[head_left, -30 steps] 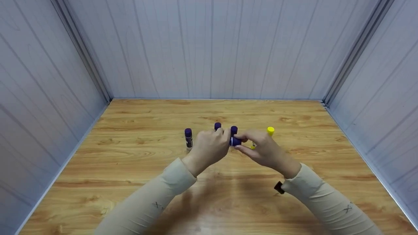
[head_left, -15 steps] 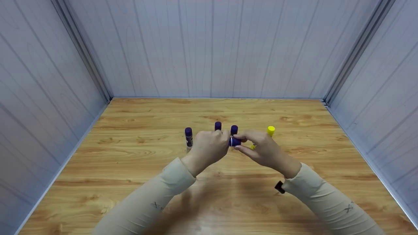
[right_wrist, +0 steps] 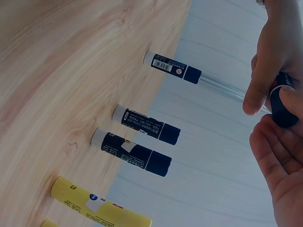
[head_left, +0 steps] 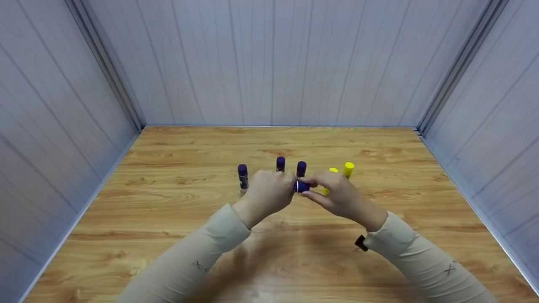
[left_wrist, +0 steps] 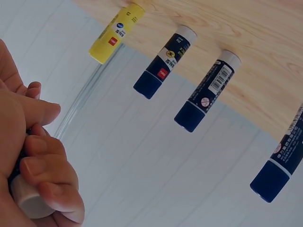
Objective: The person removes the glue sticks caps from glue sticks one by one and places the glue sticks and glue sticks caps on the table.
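Both hands work on one navy glue stick [head_left: 301,186], held sideways between them over the table. My left hand [head_left: 269,191] curls its fingers round the body; the white base [left_wrist: 33,201] pokes out of the fist in the left wrist view. With thumb and fingers, my right hand [head_left: 343,195] pinches the dark blue cap [right_wrist: 283,113]. A thin white line shows between cap and body in the head view. Most of the body is hidden by the left hand.
Behind the hands stand three navy glue sticks, a left one [head_left: 243,177], a middle one [head_left: 281,164] and a right one [head_left: 301,169]. Two yellow glue sticks, one outer [head_left: 348,169] and one inner [head_left: 333,170], stand beyond the right hand. Pale panel walls [head_left: 269,63] surround the wooden table [head_left: 189,143].
Both hands keep their hold on the glue stick and have shifted slightly left, the right hand a little downward. The inner yellow glue stick's top now shows above the right hand.
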Action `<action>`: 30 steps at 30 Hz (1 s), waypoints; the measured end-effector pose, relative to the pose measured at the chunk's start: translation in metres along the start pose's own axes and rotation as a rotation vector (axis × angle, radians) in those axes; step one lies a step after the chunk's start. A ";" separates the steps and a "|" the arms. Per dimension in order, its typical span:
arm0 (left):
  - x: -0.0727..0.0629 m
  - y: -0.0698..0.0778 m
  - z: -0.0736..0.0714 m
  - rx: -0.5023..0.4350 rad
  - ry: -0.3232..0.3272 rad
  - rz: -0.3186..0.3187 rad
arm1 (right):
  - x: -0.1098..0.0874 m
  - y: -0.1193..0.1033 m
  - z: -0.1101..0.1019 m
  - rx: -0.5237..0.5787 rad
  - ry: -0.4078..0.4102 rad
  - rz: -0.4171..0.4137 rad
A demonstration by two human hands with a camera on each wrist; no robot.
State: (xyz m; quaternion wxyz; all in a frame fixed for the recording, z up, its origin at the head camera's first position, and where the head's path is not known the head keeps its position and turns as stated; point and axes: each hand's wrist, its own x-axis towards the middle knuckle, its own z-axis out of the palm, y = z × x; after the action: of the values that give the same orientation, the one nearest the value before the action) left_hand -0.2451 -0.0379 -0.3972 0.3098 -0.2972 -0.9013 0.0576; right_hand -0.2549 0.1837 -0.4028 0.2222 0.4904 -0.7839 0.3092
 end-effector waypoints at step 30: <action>0.000 0.000 -0.004 -0.166 -0.239 0.036 | -0.011 0.003 0.004 0.006 -0.012 -0.050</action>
State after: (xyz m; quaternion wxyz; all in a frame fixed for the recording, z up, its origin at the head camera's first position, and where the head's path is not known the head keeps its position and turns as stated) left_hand -0.2429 -0.0386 -0.3937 0.1738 -0.3290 -0.9279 0.0235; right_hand -0.2528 0.1891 -0.4133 0.2238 0.5122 -0.7718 0.3030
